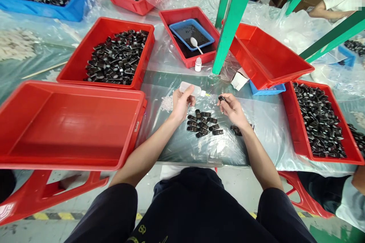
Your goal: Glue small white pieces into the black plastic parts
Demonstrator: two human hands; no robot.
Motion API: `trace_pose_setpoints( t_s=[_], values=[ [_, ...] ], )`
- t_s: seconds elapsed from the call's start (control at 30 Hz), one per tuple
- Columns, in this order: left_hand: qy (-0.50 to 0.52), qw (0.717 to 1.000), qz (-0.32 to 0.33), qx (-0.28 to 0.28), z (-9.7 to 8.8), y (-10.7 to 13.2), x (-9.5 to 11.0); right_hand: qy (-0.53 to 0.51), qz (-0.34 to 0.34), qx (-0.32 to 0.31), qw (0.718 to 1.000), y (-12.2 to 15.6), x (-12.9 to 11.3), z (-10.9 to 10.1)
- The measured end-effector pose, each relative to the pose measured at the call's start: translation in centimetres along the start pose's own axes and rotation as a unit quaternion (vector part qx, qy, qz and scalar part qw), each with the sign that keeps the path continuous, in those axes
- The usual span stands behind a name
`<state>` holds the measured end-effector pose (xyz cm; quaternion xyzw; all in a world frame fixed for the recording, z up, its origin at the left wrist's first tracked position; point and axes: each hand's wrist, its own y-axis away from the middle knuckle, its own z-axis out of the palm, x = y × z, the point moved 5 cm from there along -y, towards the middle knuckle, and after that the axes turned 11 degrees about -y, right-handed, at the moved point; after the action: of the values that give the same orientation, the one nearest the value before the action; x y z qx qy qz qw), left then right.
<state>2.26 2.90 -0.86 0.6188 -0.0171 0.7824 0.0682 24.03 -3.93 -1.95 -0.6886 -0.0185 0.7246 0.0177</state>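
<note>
My left hand point(182, 103) is wrapped round a translucent squeeze bottle point(191, 89), which lies tilted with its thin yellowish nozzle pointing right. Across from that nozzle, my right hand point(232, 109) pinches a small glossy black piece point(221, 98) between thumb and fingers. The nozzle tip and the piece are apart. Below both hands, several similar black pieces point(203, 123) lie loosely grouped on the plastic-covered table. More black pieces point(236, 130) are partly hidden under my right forearm. A heap of small white bits point(167, 103) sits beside my left hand.
Red bins of black pieces stand left point(116, 57) and right point(319, 121). An empty red bin point(71, 125) is at near left. Behind my hands are a small white bottle point(198, 64), a blue tray point(176, 26) with a spoon point(196, 44), and a green post point(235, 19). Another person's arm point(327, 12) shows far right.
</note>
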Motion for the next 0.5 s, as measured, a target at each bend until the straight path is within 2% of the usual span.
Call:
trace_pose_setpoints(
  t_s=[0.13, 0.5],
  values=[
    [-0.007, 1.000, -0.001, -0.003, 0.02, 0.11, 0.03, -0.008, 0.003, -0.038, 0.999, 0.64, -0.83, 1.16],
    [-0.015, 1.000, 0.007, -0.022, 0.15, 0.36, 0.09, -0.007, -0.004, -0.045, 0.999, 0.84, -1.15, 1.40]
  ],
)
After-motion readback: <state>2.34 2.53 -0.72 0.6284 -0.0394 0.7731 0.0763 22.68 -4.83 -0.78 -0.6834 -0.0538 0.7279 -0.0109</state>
